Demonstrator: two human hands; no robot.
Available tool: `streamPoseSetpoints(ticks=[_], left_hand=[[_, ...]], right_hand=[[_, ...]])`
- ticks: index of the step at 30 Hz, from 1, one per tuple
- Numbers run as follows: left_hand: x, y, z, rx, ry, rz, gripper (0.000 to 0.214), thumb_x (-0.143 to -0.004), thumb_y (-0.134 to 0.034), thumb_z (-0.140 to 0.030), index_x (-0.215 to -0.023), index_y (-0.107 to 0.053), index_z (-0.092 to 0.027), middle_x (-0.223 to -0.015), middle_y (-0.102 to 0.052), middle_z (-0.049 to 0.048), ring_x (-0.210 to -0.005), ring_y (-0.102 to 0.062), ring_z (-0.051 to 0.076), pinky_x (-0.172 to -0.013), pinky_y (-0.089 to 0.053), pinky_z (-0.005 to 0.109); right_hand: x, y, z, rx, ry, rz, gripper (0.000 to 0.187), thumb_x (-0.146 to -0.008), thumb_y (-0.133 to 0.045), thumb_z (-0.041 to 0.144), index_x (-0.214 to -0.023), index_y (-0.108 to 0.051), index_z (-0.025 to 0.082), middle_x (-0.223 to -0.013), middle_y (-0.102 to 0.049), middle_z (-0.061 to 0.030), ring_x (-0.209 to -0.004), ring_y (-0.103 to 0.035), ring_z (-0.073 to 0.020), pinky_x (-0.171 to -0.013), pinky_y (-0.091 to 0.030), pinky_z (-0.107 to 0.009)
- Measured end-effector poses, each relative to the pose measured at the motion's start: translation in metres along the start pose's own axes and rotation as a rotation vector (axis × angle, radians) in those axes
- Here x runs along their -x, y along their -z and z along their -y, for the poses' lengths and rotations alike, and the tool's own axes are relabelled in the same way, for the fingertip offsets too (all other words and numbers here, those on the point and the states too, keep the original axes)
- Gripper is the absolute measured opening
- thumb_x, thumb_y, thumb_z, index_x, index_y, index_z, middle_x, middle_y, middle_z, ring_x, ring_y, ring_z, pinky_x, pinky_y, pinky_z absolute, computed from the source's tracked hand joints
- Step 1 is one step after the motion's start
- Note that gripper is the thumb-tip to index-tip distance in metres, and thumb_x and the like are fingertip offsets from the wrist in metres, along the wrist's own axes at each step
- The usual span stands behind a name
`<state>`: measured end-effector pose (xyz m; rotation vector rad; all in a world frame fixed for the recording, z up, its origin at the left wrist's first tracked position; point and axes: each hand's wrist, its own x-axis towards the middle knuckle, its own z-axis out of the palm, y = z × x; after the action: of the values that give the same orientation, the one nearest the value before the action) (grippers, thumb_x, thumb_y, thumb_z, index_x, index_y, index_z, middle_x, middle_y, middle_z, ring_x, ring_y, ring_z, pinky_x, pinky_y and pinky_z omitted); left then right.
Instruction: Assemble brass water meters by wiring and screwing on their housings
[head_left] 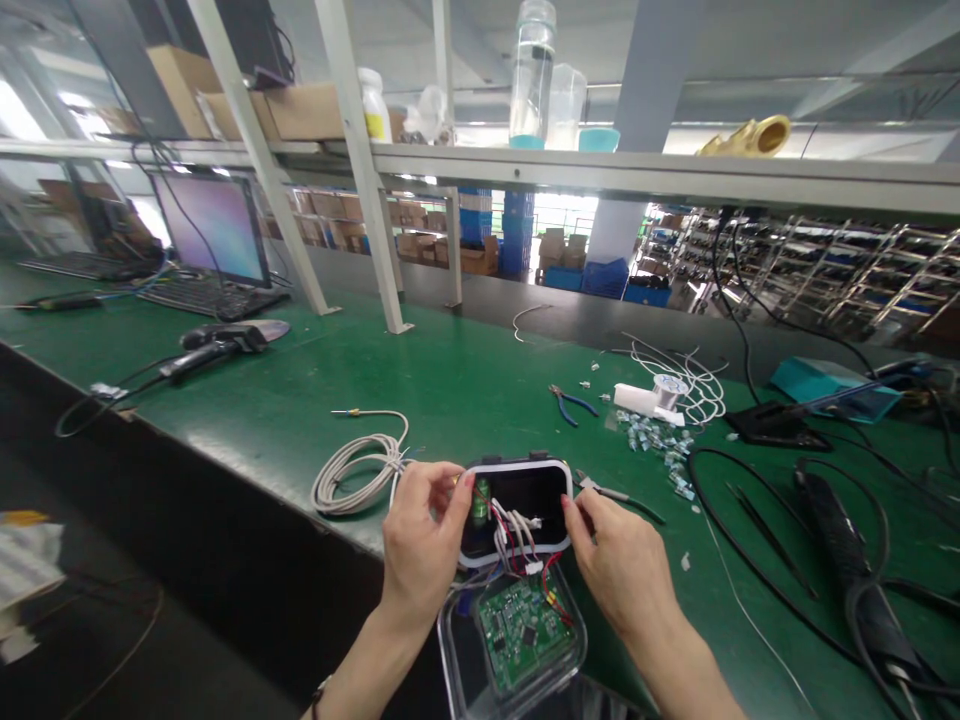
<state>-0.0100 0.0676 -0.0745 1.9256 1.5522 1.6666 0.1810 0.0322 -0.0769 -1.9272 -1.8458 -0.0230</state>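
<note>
**Left hand** (420,530): closed in a pinch on the left end of the black plastic housing with a white rim (525,495).
**Right hand** (619,565): curled, fingertips gripping the housing's right rim.
**Housing**: held up between both hands, over the bench's front edge.
**Wires**: a bundle of red and white insulated wires (514,530) is led from the housing to a green printed circuit board (525,635), lying in a clear plastic case (457,660).
**Step in hand**: judged to be handling of the wired housing.
**Next move**: housing and board, being joined, are judged to call for moving together.
**Around**: a coiled grey cable (352,480) and blue-handled pliers (571,403) lie on the green bench mat (450,380).
</note>
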Motion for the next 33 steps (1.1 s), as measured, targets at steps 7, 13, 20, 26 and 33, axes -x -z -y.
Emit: streamPoseSetpoints(ticks=[7,13,20,26,33], left_hand=[[-0.001,0.001,-0.001,0.512,0.485,0.322,0.037,-0.086,-0.055,-0.044,-0.114,-0.057,-0.020,-0.111,-0.064,0.0055,-0.105,-0.060,0.019,-0.088,-0.048,0.029],[0.001,0.005,-0.006,0.961,0.784,0.365,0.043,-0.082,-0.064,-0.038,-0.120,-0.055,-0.021,-0.101,-0.069,0.0045,-0.088,-0.066,0.016,-0.078,-0.053,0.025],[0.000,0.003,-0.011,1.011,0.819,0.296,0.038,-0.079,-0.067,-0.036,-0.112,-0.060,-0.018,-0.091,-0.070,0.0043,-0.078,-0.067,0.015,-0.068,-0.053,0.020],[0.000,0.002,-0.006,0.950,0.780,0.313,0.035,-0.080,-0.066,-0.038,-0.109,-0.060,-0.018,-0.088,-0.070,0.0029,-0.075,-0.067,0.013,-0.067,-0.052,0.020],[0.002,0.003,-0.005,1.079,0.813,0.315,0.040,-0.080,-0.066,-0.041,-0.110,-0.058,-0.017,-0.091,-0.070,0.0044,-0.076,-0.066,0.014,-0.069,-0.053,0.021]], right_hand=[[-0.016,0.004,-0.006,-0.442,-0.071,0.003,0.033,-0.093,-0.036,0.045,-0.096,-0.060,0.023,-0.088,-0.066,-0.0029,-0.073,-0.059,-0.0160,-0.065,-0.037,-0.026],[-0.030,-0.006,-0.009,-0.731,-0.067,0.042,0.038,-0.090,-0.041,0.049,-0.095,-0.064,0.020,-0.086,-0.066,-0.0030,-0.078,-0.058,-0.0168,-0.069,-0.041,-0.026],[-0.031,-0.018,-0.015,-0.821,-0.108,0.104,0.051,-0.087,-0.040,0.058,-0.108,-0.062,0.017,-0.078,-0.064,-0.0029,-0.068,-0.055,-0.0160,-0.059,-0.041,-0.025],[-0.032,-0.018,-0.015,-0.838,-0.118,0.118,0.051,-0.087,-0.041,0.058,-0.108,-0.063,0.018,-0.080,-0.064,-0.0024,-0.070,-0.055,-0.0161,-0.059,-0.041,-0.025],[-0.031,-0.019,-0.017,-0.855,-0.116,0.129,0.052,-0.086,-0.042,0.059,-0.108,-0.064,0.017,-0.081,-0.064,-0.0044,-0.073,-0.056,-0.0180,-0.062,-0.042,-0.027]])
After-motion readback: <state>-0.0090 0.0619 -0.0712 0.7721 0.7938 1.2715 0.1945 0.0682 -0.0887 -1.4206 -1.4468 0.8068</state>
